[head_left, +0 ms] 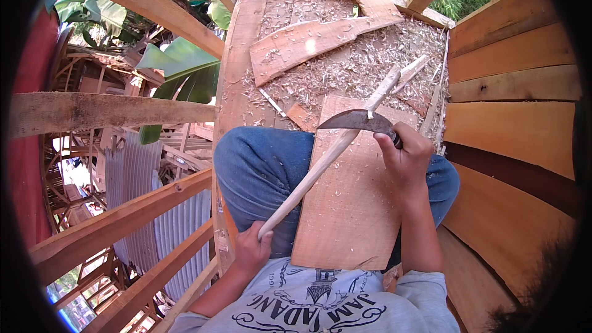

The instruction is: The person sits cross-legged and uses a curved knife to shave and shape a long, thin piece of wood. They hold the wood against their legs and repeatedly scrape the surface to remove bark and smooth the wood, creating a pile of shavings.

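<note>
My left hand (251,248) is closed round the lower end of a long pale wooden stick (314,177), which slants up and away to the right. In my right hand (407,153) is the dark handle of a knife with a curved blade (354,121). Its blade lies across the stick's upper part, where a small curl of wood shows at the contact. A flat wooden board (351,209) rests across my lap under the stick. The stick's far end reaches past the board, over the shavings.
Wood shavings (296,80) cover the plank floor ahead, with an irregular offcut board (308,46) lying on it. A plank wall (505,135) rises close on the right. Wooden rails (117,113) border the left side, beyond which are corrugated sheets (132,179) and a banana leaf (185,68).
</note>
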`<state>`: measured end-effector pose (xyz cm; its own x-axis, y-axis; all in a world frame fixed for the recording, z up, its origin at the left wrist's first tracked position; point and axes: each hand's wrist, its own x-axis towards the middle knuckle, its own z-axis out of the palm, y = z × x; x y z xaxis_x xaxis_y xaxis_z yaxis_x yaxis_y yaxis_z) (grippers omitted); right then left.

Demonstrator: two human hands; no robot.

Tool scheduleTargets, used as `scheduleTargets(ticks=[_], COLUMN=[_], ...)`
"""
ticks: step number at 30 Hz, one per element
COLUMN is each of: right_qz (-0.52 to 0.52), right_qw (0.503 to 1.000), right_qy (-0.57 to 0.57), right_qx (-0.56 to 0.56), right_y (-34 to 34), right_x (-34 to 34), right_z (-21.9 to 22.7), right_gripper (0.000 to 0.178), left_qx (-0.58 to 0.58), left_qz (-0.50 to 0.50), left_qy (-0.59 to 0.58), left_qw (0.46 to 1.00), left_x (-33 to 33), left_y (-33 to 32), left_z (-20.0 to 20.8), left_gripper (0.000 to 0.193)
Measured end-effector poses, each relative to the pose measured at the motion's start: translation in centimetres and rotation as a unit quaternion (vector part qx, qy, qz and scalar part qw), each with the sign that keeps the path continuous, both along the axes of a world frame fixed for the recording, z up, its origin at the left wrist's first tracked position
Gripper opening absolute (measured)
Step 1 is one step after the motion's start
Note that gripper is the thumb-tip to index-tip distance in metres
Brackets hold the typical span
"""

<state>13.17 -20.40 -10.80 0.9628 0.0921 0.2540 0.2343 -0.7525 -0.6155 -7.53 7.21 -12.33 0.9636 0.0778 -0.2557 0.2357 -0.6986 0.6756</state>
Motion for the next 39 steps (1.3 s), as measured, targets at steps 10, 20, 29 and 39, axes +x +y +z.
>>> scheduleTargets(ticks=[10,20,29,39], right_qz=[-0.027,0.085,0.066,0.008], right_qw=[0.999,0.996,0.997,0.999], right_qy=[-0.025,-0.035,-0.037,-0.023], right_qx=[0.024,0.012,-0.016,-0.038], right_y=[-0.4,1.3,0.6,-0.9], right_x=[-0.7,-2.8,-2.2,0.5], right_z=[-0.2,0.0,-0.3,-0.8], right_gripper=[0.049,0.049,0.049,0.049], left_qx=[0.011,0.019,0.023,0.035], left_qz=[-0.007,-0.004,-0.002,0.006], left_qy=[-0.049,-0.041,-0.046,-0.050], left_qw=[0.999,0.999,0.999,0.998], left_x=[-0.8,-0.5,-0.7,-0.6], left_y=[0.3,-0.4,-0.1,-0.3], left_z=[-0.9,-0.3,-0.5,-0.3], left_gripper=[0.018,0.016,0.014,0.014])
